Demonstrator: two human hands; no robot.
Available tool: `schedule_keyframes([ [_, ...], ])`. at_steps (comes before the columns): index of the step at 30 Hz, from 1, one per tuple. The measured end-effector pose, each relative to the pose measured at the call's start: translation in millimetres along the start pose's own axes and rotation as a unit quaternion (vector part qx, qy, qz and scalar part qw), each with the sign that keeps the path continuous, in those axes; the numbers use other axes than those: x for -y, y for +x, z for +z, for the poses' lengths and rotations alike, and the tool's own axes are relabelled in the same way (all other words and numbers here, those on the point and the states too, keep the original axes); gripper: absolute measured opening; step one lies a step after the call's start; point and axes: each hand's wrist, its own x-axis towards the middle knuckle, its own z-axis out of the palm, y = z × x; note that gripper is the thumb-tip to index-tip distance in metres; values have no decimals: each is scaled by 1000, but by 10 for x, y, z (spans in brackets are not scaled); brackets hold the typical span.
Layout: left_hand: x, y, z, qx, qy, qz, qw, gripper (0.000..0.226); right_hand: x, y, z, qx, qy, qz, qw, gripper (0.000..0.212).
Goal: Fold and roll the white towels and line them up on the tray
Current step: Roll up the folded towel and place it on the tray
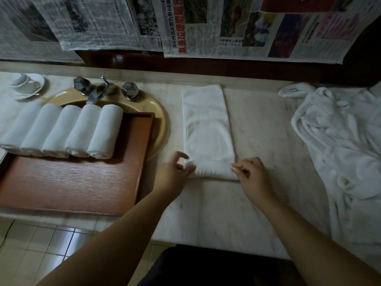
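A white towel lies folded into a long strip on the marble counter, its near end turned up into a small roll. My left hand pinches the roll's left corner and my right hand pinches its right corner. To the left, a brown wooden tray rests over the sink. Several rolled white towels lie side by side along the tray's far edge.
A beige sink with chrome taps sits under the tray. A cup and saucer stand at the far left. A heap of white cloth covers the counter's right side. Newspaper sheets hang on the wall behind.
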Motion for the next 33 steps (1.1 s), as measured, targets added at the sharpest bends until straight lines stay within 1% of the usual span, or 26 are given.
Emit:
schedule_keyframes([
  [1, 5, -32, 15, -31, 66, 56, 996, 21, -22, -35, -4, -6, -28, -55, 998, 12],
  [2, 38, -61, 45, -74, 134, 124, 980, 20, -43, -69, -16, 2, -48, -95, 994, 19],
  [3, 103, -71, 86, -108, 192, 187, 957, 22, -78, -112, -25, 17, -59, -120, 991, 30],
  [4, 171, -69, 114, -128, 234, 234, 935, 23, -113, -152, -30, 31, -72, -132, 988, 41],
  [5, 225, -54, 130, -129, 258, 269, 919, 26, -145, -183, -33, 37, -81, -141, 986, 48],
  [7, 316, -7, 121, -89, 285, 320, 899, 41, -184, -202, -47, 45, -98, -144, 984, 51],
  [9, 348, 51, 74, -66, 279, 337, 897, 46, -200, -183, -66, 71, -90, -138, 984, 48],
  [11, 349, 104, 45, -55, 258, 310, 913, 43, -195, -138, -91, 107, -67, -117, 985, 45],
  [13, 296, 126, 39, -32, 234, 243, 941, 42, -168, -64, -111, 134, -52, -73, 987, 43],
  [15, 247, 145, 41, -13, 222, 177, 959, 46, -127, 19, -98, 148, -31, -10, 988, 40],
  [18, 164, 165, 53, 0, 216, 101, 971, 47, -93, 154, -31, 170, 5, 86, 982, 36],
  [20, 136, 179, 77, 18, 193, 63, 979, 47, -81, 253, -1, 175, 33, 145, 973, 29],
  [23, 141, 205, 102, 29, 120, 19, 992, 46, -17, 370, 19, 180, 122, 240, 946, 20],
  [25, 110, 230, 103, 18, 61, 1, 998, 41, 24, 433, 34, 172, 148, 264, 938, 14],
  [27, 61, 252, 114, 15, -10, -29, 999, 37, 35, 481, 37, 159, 156, 265, 938, 12],
  [30, -3, 278, 111, -8, -128, -89, 988, 35, 58, 487, -8, 160, 142, 222, 951, 22],
  [31, -19, 277, 111, -22, -138, -95, 986, 34, 39, 465, -34, 141, 106, 186, 967, 26],
  [32, -23, 272, 113, -43, -101, -77, 991, 31, 26, 431, -62, 106, 47, 127, 985, 27],
  [33, -22, 257, 112, -68, -24, -33, 997, 25, 17, 394, -74, 66, -32, 47, 996, 25],
])
